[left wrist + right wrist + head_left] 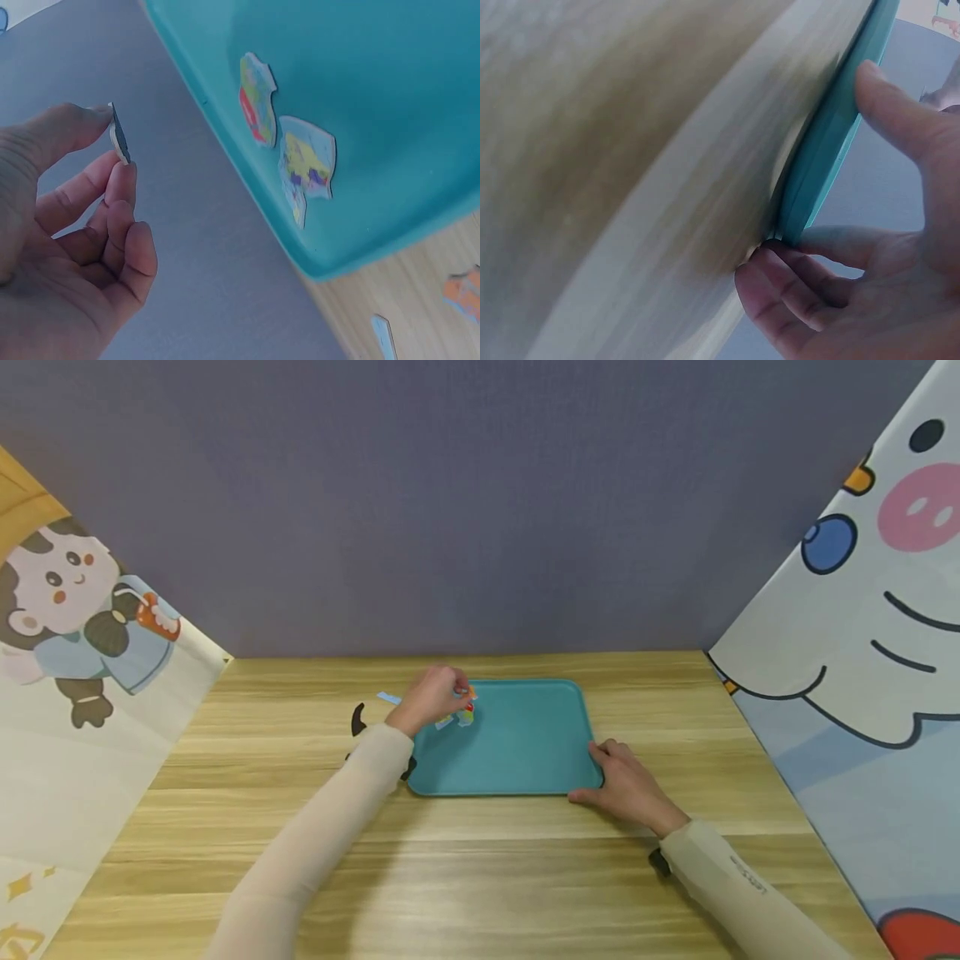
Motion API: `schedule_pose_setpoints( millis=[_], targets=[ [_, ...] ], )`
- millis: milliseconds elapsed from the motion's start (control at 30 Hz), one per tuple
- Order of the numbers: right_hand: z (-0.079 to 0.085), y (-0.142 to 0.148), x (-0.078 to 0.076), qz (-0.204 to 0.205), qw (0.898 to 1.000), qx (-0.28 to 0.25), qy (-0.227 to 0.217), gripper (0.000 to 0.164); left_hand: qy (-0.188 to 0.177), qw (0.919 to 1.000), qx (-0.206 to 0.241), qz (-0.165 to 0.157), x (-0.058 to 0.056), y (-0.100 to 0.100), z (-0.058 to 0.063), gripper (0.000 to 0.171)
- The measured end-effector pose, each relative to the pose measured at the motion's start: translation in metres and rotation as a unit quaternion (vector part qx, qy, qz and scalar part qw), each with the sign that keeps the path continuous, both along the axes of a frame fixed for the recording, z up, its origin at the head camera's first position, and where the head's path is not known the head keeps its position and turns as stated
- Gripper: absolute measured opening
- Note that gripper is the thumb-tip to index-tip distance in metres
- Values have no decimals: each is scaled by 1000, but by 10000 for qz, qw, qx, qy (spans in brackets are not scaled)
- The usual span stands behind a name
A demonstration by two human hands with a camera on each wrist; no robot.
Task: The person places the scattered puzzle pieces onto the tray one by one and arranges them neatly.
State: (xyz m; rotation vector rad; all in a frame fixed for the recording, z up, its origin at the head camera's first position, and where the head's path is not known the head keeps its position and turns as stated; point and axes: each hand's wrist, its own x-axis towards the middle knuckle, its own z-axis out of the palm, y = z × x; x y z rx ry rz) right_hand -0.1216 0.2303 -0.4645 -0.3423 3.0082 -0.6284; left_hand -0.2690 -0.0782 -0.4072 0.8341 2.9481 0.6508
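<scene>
Here, in the head view, the left hand (435, 695) hovers over the left part of a teal tray (517, 747); the right hand (626, 783) grips its near right corner. In the left wrist view, the left hand pinches a thin piece (120, 141), near two loose pieces (309, 156) in the tray; placing pieces seems the step, so the next move likely calls for steady lowering. The right wrist view shows fingers against the tray's edge.

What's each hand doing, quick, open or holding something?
Left hand: closed, pinching a thin puzzle piece.
Right hand: closed, holding the teal tray by its near right corner.
</scene>
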Motion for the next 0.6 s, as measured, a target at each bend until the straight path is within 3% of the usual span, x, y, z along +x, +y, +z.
schedule_pose_setpoints(
  millis=[333,600],
  targets=[
    [-1,1,-1,70,10000,-2,42,97,-545,9985,-60,16,-5,18,-1,12],
    [0,1,0,88,9999,-36,89,96,-666,9972,-321,125,-11,38,-7,13]
  ],
)
